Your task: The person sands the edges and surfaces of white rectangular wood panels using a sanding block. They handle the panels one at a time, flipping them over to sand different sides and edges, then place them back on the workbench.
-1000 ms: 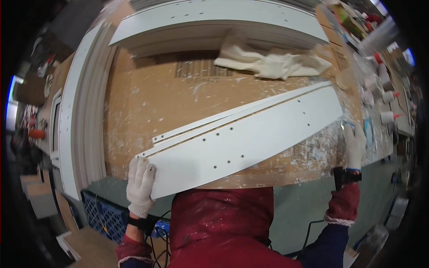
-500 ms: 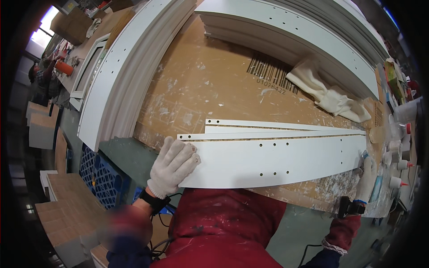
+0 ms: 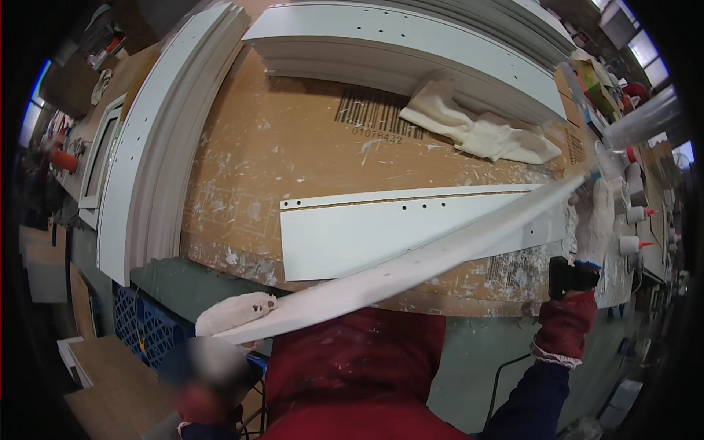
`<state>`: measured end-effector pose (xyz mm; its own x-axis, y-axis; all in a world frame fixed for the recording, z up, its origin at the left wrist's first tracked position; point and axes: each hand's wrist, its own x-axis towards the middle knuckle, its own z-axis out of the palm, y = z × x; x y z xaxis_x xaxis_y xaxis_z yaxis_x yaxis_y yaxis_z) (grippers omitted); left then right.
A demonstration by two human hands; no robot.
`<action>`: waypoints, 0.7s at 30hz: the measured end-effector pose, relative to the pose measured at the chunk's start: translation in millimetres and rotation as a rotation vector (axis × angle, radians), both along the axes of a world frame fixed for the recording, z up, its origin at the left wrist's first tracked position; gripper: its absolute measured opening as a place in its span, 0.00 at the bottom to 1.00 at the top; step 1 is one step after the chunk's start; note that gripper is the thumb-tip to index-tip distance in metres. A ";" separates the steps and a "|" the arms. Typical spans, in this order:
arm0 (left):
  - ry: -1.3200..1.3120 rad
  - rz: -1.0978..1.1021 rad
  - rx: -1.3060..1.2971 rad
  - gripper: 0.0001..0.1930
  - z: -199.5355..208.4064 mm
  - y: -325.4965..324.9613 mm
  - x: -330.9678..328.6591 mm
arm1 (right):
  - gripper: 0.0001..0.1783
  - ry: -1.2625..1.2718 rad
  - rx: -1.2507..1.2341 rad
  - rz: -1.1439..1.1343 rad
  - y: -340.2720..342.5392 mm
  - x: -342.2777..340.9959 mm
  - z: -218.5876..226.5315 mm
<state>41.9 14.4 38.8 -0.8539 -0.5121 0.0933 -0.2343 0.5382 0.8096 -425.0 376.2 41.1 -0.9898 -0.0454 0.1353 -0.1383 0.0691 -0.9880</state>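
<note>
A long white panel is tilted up on its edge and slants from lower left to upper right, blurred by motion. My left hand, in a white knit glove, grips its near-left end with the fingers over the top. At the far-right end my gloved right hand holds the other end; its fingers are partly hidden, with a bit of blue at their tips. Beneath lies a second white panel with dark drilled holes, flat on the cardboard-covered table.
Stacked white panels stand at the left and along the back. A crumpled cream cloth lies before the back stack. Glue bottles with red tips line the right edge. A blue plastic pallet sits on the floor at left.
The upper panel has come off the lower one and tipped on edge, its left end drawn down toward me by my left hand. The right hand stays at its right end. The view has shifted.
</note>
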 end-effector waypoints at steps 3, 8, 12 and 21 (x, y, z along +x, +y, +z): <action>-0.027 0.309 0.083 0.08 -33.8 14.8 28.5 | 0.19 0.050 -0.056 -0.024 -35.9 18.8 0.7; -0.113 0.167 -0.003 0.04 -62.9 4.3 32.7 | 0.20 0.031 0.162 -0.019 -5.8 35.9 -22.1; -0.034 0.410 0.478 0.06 -51.1 9.8 2.5 | 0.22 0.017 0.225 -0.120 8.3 72.2 -29.3; -0.090 0.593 1.050 0.24 -94.0 0.1 18.1 | 0.23 -0.021 0.443 -0.205 56.0 82.7 -51.7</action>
<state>60.0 14.4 -55.2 -0.4428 -0.6169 -0.6507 -0.2995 -0.5822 0.7558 -342.3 432.1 -10.6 -0.9867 0.1016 0.1269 -0.0583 0.5076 -0.8596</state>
